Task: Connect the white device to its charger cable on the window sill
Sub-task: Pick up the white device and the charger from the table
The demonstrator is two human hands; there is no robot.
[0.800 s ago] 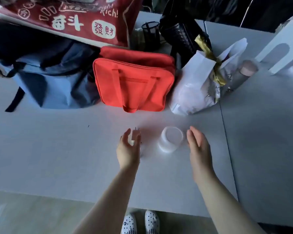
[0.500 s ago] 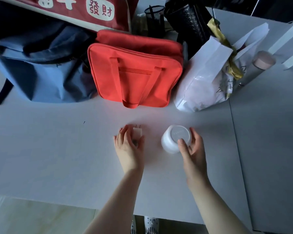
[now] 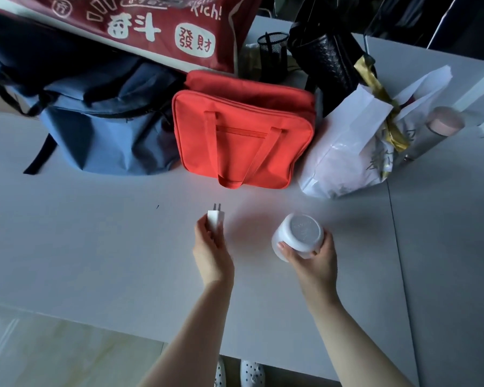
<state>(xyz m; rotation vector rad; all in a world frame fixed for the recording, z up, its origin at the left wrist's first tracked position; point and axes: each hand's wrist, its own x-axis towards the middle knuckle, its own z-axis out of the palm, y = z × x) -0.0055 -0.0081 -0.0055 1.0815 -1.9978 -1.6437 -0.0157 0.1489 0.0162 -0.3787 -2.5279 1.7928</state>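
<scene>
My right hand [image 3: 313,261] grips the round white device [image 3: 299,236], tipped so its flat circular base faces up and away from me, just above the white sill surface [image 3: 95,247]. My left hand [image 3: 211,247] holds a small white charger plug [image 3: 215,219] with its two metal prongs pointing away from me. No cable shows in this view. The two hands are about a hand's width apart.
Along the back stand a blue backpack [image 3: 104,135], a red zip bag [image 3: 243,141], a white plastic bag [image 3: 352,152], a dark red printed bag [image 3: 165,32], a black mesh cup [image 3: 273,55] and a pink-capped bottle [image 3: 439,129]. A seam [image 3: 400,247] runs at the right.
Both hands closed on their objects: the left picked up the plug, the right took hold of the white device and tipped it base-up. The camera moved closer.
</scene>
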